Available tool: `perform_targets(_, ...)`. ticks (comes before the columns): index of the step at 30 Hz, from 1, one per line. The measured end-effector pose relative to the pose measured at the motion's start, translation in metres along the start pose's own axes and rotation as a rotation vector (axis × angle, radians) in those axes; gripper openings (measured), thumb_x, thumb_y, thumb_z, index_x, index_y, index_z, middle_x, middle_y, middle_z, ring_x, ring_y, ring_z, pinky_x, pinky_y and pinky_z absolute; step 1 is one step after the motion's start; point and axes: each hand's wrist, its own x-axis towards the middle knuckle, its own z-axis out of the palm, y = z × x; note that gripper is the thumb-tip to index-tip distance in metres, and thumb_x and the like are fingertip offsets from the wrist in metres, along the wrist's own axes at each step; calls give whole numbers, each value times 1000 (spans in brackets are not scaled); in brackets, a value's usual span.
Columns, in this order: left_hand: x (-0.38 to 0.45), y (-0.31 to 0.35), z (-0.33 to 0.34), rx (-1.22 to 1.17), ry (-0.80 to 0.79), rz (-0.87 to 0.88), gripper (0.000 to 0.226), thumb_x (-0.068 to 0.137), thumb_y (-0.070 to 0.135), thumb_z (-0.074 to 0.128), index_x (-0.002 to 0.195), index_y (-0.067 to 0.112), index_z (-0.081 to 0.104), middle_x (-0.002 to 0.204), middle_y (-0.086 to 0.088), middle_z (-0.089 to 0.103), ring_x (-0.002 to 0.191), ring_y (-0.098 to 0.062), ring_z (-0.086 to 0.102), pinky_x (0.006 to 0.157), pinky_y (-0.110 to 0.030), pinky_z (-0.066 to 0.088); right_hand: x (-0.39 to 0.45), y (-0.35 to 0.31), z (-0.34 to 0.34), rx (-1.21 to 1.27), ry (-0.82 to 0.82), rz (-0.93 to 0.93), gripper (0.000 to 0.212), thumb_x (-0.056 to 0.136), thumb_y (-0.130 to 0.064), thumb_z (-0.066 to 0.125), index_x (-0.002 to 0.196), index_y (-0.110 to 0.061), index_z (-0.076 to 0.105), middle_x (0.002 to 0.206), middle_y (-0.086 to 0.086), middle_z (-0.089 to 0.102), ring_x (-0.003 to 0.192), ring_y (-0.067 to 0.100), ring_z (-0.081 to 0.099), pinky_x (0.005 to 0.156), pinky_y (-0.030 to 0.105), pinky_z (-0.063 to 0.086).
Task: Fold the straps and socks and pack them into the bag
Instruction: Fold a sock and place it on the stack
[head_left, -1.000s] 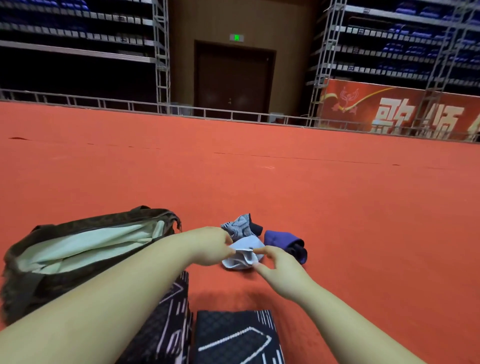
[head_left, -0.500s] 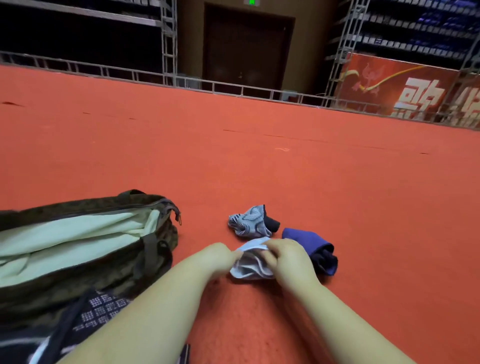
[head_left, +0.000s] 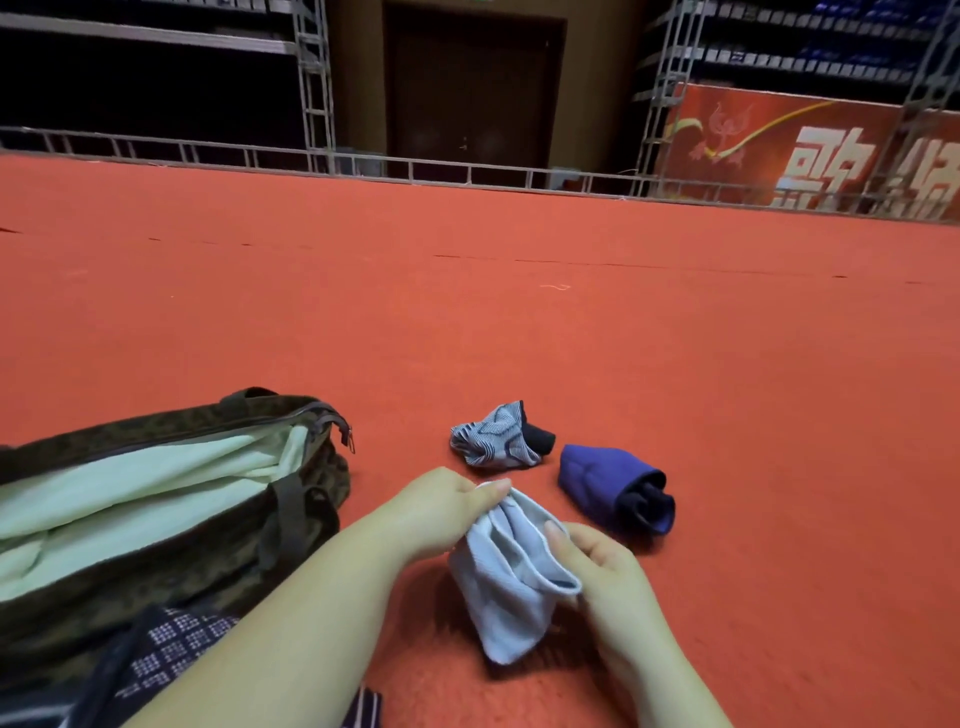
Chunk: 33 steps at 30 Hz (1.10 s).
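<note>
Your red floor (head_left: 675, 364) carries everything, and the bag (head_left: 171, 499) is the landmark: it lies unzipped with its pale lining showing. Right of the bag's far end sit two rolled bundles, the striped socks (head_left: 493, 436) and, further right, the blue socks (head_left: 613, 488), touching neither each other nor the bag. Nearer you than both, the pale sock (head_left: 511, 571) is off the floor between your hands; a second ago it lay bunched on the floor under your fingertips, so you have moved from gathering it to folding it. Your left hand (head_left: 441, 512) pinches its top edge; your right hand (head_left: 602, 566) pinches the open cuff from the side. It is probably the last sock before packing; nothing shows inside the bag yet.
</note>
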Motion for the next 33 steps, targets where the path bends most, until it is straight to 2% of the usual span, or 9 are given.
perform_targets(4,1,1,-1,62,77,-25,51,97,43,47,54,15,40,48,0,35,48,-17,31,52,-31,25,-6,-18,6,-79,31,-167,22,87,-28,65,103,-13,68,94,-11,74,88,-1,66,74,11,48)
perform_targets(6,-2,6,-1,97,107,-36,56,97,41,47,48,16,37,45,-6,33,49,-23,32,51,-33,24,-15,-24,7,-246,-11,-234,39,78,-50,70,106,-24,67,101,-25,69,95,-11,62,79,5,43)
perform_targets(10,-6,16,2,135,171,-14,50,99,36,43,68,-4,47,88,-32,53,90,-44,51,70,-43,41,-26,-13,17,-552,142,-273,36,74,-41,75,106,-42,58,106,-35,59,103,-18,53,83,-1,35)
perform_targets(11,-7,17,2,114,173,-5,50,99,35,44,67,-4,47,85,-33,53,86,-45,51,69,-42,41,-25,-8,20,-573,166,-290,37,76,-40,74,110,-41,57,110,-33,57,106,-16,52,86,-1,34)
perform_targets(14,-7,17,3,-36,154,-13,50,96,36,49,51,13,51,53,-7,47,56,-23,44,57,-34,33,-22,-4,27,-477,186,-284,55,69,-54,68,119,-33,62,116,-24,62,108,-12,54,93,8,40)
perform_targets(18,-5,12,4,-259,73,-11,39,91,47,54,90,13,75,92,-1,74,96,-17,67,94,-37,47,-18,-3,21,-303,223,-296,64,58,-58,66,116,-30,66,111,-20,67,104,-5,61,93,22,47)
perform_targets(25,-18,21,9,-337,-224,71,41,96,41,46,93,12,75,96,-1,75,99,-13,67,96,-31,45,-16,-10,14,-153,299,-424,22,66,-49,65,83,-36,71,92,-9,68,90,1,63,81,11,43)
perform_targets(30,-14,21,13,-324,-102,51,44,97,42,46,94,8,75,95,-1,75,97,-14,67,95,-33,46,-13,-7,14,-45,388,-446,17,80,-38,64,74,-23,67,100,-22,67,98,-4,61,85,9,41)
perform_targets(33,-11,17,13,-160,9,44,47,97,43,47,74,7,67,73,-1,65,71,-16,51,73,-31,41,-14,-6,15,63,421,-389,24,86,-39,59,80,-17,66,98,-14,72,100,9,65,88,24,47)
